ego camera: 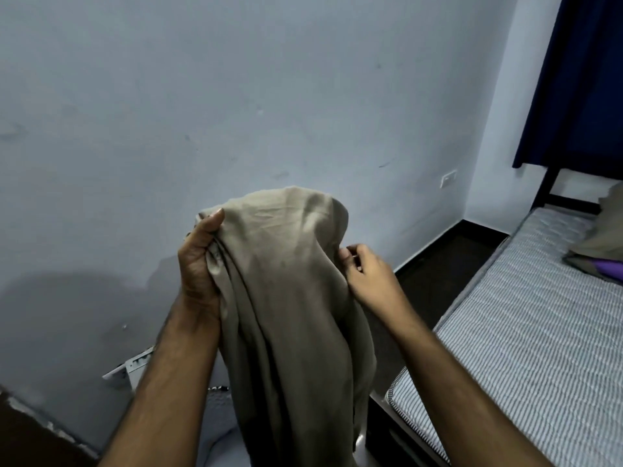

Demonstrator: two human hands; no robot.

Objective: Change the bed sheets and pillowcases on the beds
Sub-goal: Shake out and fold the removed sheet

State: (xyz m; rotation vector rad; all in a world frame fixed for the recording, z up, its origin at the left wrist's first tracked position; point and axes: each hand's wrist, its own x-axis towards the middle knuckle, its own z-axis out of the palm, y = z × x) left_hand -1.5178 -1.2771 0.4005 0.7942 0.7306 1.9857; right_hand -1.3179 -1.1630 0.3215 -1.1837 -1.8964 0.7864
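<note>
A person's left hand (199, 261) grips a bunched tan sheet (290, 298) held up before a pale wall, the right hand (365, 274) pinching its edge, while the striped mattress (526, 332) at right lies bare, so bed-making seems barely begun.

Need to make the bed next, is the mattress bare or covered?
Bare: the mattress shows its striped ticking, no sheet spread on it.

A sheet (290, 298) is hanging between the left hand (199, 261) and the right hand (365, 274), before the wall (202, 96). To the right a mattress (526, 315) is lying, bedding (603, 237) sitting on its far end, a curtain (580, 79) hanging behind.
</note>
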